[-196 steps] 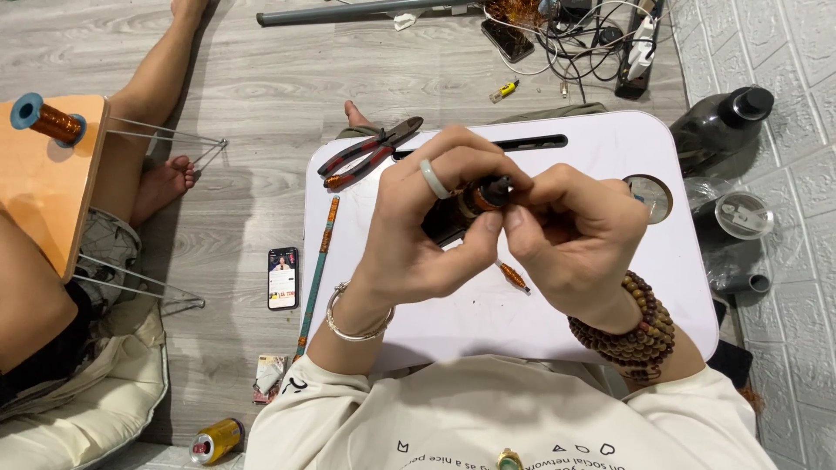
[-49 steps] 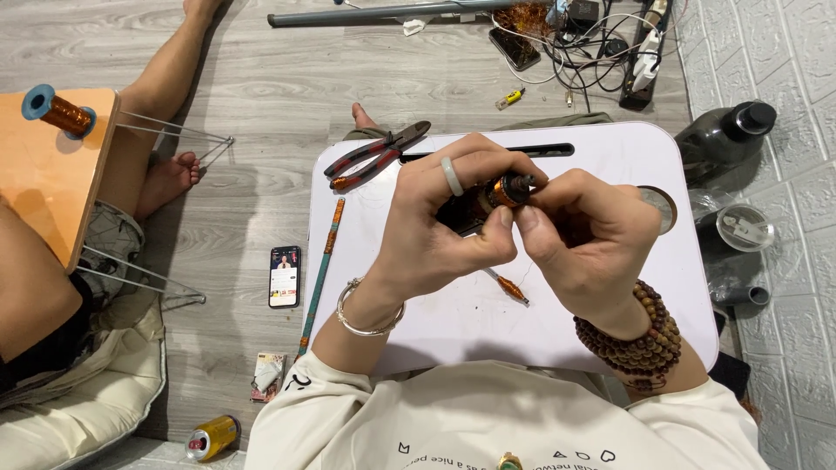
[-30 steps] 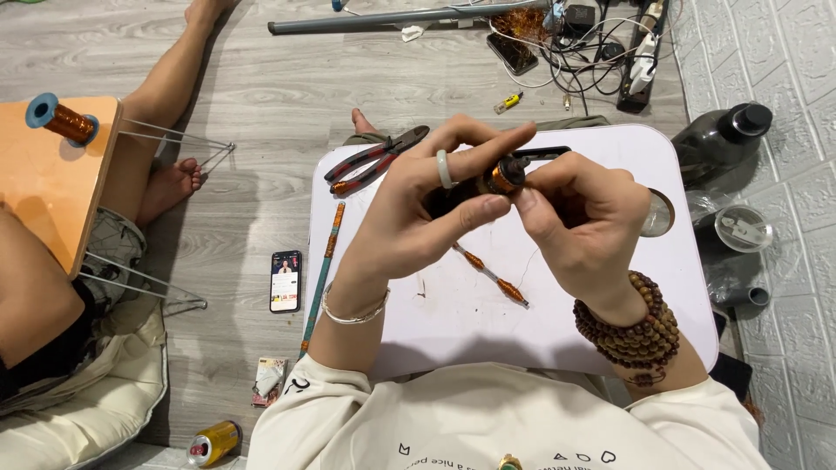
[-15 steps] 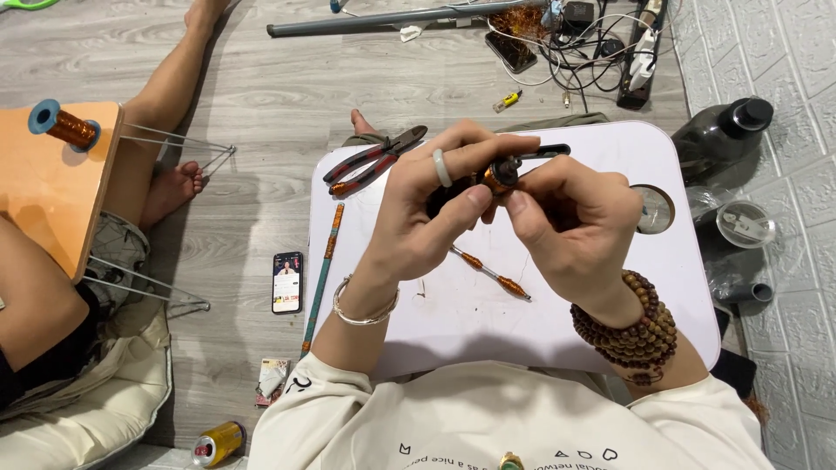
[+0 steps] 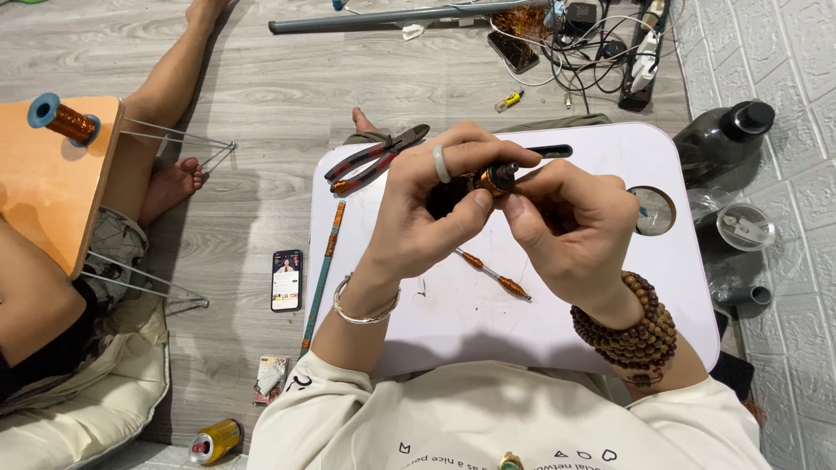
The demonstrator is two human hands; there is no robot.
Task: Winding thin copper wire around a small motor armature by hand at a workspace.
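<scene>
My left hand (image 5: 433, 213) and my right hand (image 5: 570, 224) meet above a white lap table (image 5: 601, 326). Together they pinch a small dark motor part with a copper coil (image 5: 486, 180) held between the fingertips. A white ring sits on a left finger, a silver bangle on the left wrist, and brown bead bracelets on the right wrist. A thin rod with copper windings (image 5: 494, 273) lies on the table under my hands. Red-handled pliers (image 5: 373, 158) rest at the table's far left corner.
A long thin stick (image 5: 322, 278) lies along the table's left edge, next to a phone (image 5: 286, 279) on the wooden floor. Another person sits at left beside an orange table with a copper wire spool (image 5: 61, 119). Cables, a pipe, a dark bottle (image 5: 721, 139) and a can (image 5: 214, 441) lie around.
My hands with the coil part have shifted slightly up and away from me over the table. The wound rod underneath has come into fuller view.
</scene>
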